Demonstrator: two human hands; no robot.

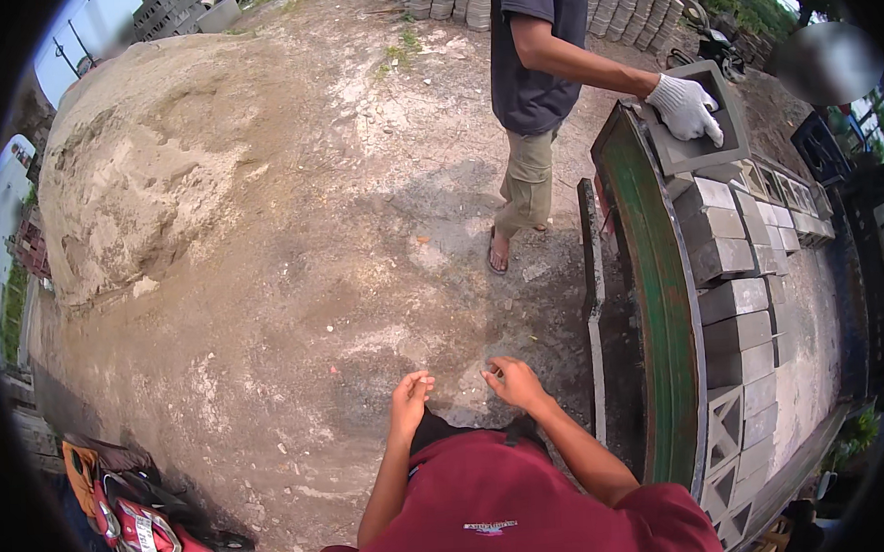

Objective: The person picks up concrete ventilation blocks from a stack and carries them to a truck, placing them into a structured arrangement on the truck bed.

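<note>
My left hand [409,401] is held in front of my waist, its fingers curled in and nothing visible in them. Beside it, my right hand [514,381] is loosely bent, with the thumb and fingers apart and empty. Neither hand touches anything; bare ground lies beneath both. Ahead to the right stands a co-worker [536,55] in a dark shirt. That person's white-gloved hand [686,109] grips a grey square concrete block [735,130] with a recessed face, at the far end of a green side panel [667,335].
Behind the green panel, several grey concrete blocks [741,347] stand in rows on a bed. A dark metal rail [593,309] runs along its near side. A large sand heap [141,161] rises at left, and a red motorcycle [152,530] is parked lower left. Stacked pavers [633,11] stand behind.
</note>
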